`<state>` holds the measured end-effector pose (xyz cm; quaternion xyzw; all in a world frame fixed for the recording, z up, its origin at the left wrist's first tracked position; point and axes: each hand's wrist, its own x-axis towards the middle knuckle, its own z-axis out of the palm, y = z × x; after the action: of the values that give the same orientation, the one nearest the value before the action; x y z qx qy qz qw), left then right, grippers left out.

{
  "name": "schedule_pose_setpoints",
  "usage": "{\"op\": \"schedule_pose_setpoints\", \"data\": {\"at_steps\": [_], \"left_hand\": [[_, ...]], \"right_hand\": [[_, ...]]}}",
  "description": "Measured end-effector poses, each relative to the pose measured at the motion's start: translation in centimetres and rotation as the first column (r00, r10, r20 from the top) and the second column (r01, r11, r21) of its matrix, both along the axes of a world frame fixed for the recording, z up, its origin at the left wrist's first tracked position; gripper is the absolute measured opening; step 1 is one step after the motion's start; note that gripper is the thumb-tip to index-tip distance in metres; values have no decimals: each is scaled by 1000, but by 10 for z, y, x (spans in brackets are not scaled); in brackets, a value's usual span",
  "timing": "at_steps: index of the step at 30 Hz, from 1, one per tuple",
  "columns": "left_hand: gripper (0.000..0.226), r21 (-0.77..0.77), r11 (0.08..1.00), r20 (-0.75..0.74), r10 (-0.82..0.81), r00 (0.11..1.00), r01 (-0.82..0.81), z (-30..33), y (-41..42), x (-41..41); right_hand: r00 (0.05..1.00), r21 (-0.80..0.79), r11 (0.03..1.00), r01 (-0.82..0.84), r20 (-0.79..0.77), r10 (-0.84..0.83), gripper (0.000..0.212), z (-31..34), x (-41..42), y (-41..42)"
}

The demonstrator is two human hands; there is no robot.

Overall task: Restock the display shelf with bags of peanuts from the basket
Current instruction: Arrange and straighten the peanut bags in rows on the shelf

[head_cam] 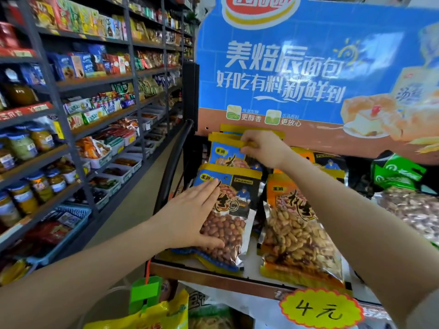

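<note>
On the display shelf point(213, 276) a blue-and-yellow peanut bag point(234, 233) leans at the front left. My left hand point(192, 214) lies flat on it, fingers straight, pressing its left side. Behind it stand more blue bags point(225, 155) in a row. My right hand point(263, 148) pinches the yellow top edge of one of these rear bags. An orange peanut bag point(294, 229) leans to the right, under my right forearm. The basket is not clearly visible.
A blue bread advertisement board point(308, 67) backs the shelf. Green bags point(399, 172) sit at the right. A yellow price tag point(320, 307) hangs on the shelf's front. Long grey shelves of snacks and jars point(71, 115) run along the left, with an aisle floor point(133, 198) between.
</note>
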<state>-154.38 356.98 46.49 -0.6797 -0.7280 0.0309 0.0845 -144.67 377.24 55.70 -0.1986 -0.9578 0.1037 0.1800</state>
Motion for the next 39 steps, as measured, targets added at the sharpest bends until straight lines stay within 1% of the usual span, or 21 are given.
{"op": "schedule_pose_setpoints", "data": {"at_steps": [2, 6, 8, 10, 12, 14, 17, 18, 20, 22, 23, 25, 26, 28, 30, 32, 34, 36, 37, 38, 39], "left_hand": [[117, -13, 999, 37, 31, 999, -30, -1, 4, 3], [117, -12, 1000, 39, 12, 999, -11, 2, 10, 5], [115, 23, 999, 21, -37, 999, 37, 7, 14, 9], [109, 68, 994, 47, -89, 995, 86, 14, 20, 17], [103, 110, 985, 92, -145, 985, 135, 22, 27, 29], [91, 170, 965, 84, -218, 972, 202, 28, 37, 41], [91, 152, 957, 50, -257, 965, 246, 31, 56, 56], [90, 131, 959, 41, -257, 966, 250, 30, 62, 60], [92, 85, 965, 24, -249, 968, 246, 28, 72, 66], [95, 49, 970, 15, -240, 971, 239, 24, 77, 69], [96, 42, 972, 22, -230, 973, 229, 22, 79, 69], [98, 41, 976, 42, -215, 976, 213, 21, 79, 69], [101, 43, 977, 45, -212, 976, 210, 21, 79, 68], [105, 52, 977, 28, -211, 977, 209, 20, 78, 68], [106, 59, 977, 28, -205, 978, 203, 22, 75, 68], [103, 94, 976, 39, -202, 979, 198, 25, 73, 67], [91, 197, 961, 31, -203, 979, 193, 28, 75, 61], [78, 275, 952, 46, -153, 987, 134, 32, 79, 49], [68, 288, 954, 64, -108, 992, 85, 34, 82, 42], [59, 286, 957, 78, -63, 995, 38, 36, 84, 34], [55, 291, 957, 80, -25, 997, 1, 38, 86, 27]], "right_hand": [[999, 15, 1000, -23, -41, 24, 15, 8, 17, 9], [983, -17, 999, -47, 174, 50, 21, -4, 25, -2], [998, 13, 1000, -27, 55, 26, 22, -3, 30, -4], [980, 71, 992, 108, -176, -94, 30, 7, 46, 3], [922, 65, 954, 291, -286, -262, 26, 13, 71, 21], [879, 29, 900, 434, -230, -417, 27, 11, 100, 39], [841, 13, 846, 534, -113, -529, 29, 2, 133, 51], [826, -20, 831, 556, -92, -556, 28, -2, 139, 53], [798, -214, 804, 555, -134, -587, 27, -9, 146, 58], [774, -590, 715, 376, -224, -592, 14, -11, 151, 54], [769, -714, 646, 270, -243, -591, 12, -10, 152, 52], [814, -781, 618, 90, -300, -497, 25, -6, 156, 50], [834, -767, 640, 41, -326, -444, 27, -3, 156, 48], [851, -726, 685, 51, -327, -411, 18, 1, 153, 48], [835, -685, 710, 162, -288, -469, 13, 1, 146, 54], [820, -581, 758, 296, -253, -514, 25, 0, 135, 56], [800, -326, 840, 434, -290, -525, 41, 1, 120, 52], [777, 21, 835, 550, -381, -502, 53, 3, 106, 42], [804, 147, 838, 525, -409, -432, 53, 3, 97, 37], [856, 202, 872, 446, -380, -350, 49, 3, 87, 33], [913, 190, 924, 333, -311, -265, 43, 1, 75, 30]]}}
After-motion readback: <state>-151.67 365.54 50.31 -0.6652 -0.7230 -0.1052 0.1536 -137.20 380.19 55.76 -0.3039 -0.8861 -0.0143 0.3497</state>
